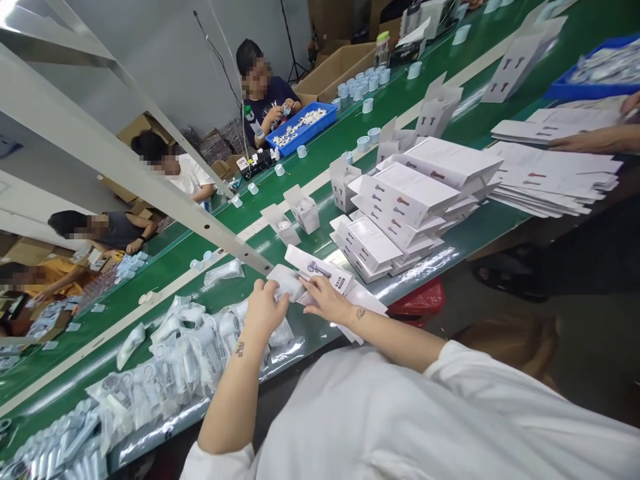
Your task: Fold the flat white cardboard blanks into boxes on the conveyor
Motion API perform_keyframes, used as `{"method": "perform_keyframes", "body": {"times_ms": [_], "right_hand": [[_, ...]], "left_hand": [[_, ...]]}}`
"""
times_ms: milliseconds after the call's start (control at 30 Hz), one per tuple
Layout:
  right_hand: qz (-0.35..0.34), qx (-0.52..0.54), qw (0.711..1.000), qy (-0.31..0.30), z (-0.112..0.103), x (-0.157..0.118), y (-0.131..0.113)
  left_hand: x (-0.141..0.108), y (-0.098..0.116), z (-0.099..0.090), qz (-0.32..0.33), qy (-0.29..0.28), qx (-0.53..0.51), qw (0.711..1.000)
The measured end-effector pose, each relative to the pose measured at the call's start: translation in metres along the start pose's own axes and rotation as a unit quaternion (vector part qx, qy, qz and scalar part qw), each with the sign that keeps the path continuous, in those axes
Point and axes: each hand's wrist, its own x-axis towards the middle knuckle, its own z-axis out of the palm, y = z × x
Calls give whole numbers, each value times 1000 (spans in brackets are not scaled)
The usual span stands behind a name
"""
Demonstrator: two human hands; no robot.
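At the left, a row of white and silver pieces in clear plastic bags [195, 353] lies along the near edge of the green conveyor table [210, 230]; right of it, the left hand [267, 305] is partly closed, thumb and fingers curled on a pale packet in clear plastic [287, 282]. The right hand [324, 300] has its fingers loosely spread, their tips at the packet's right end and over the lower edge of a flat white printed carton [320, 268]; farther right stands a pile of white cardboard boxes with small tool-like pictures [407, 200].
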Motion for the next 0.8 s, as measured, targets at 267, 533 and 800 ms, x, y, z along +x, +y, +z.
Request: {"method": "perform_keyframes", "body": {"times_ms": [267, 533, 800], "right_hand": [[-116, 81, 988, -55, -43, -27, 41], [48, 238, 926, -288, -74, 22, 43], [71, 226, 924, -299, -74, 9, 32]], "left_hand": [[37, 40, -15, 106, -222, 160, 956], [12, 56, 38, 240, -164, 185, 939], [-23, 30, 104, 318, -120, 238, 910]]}}
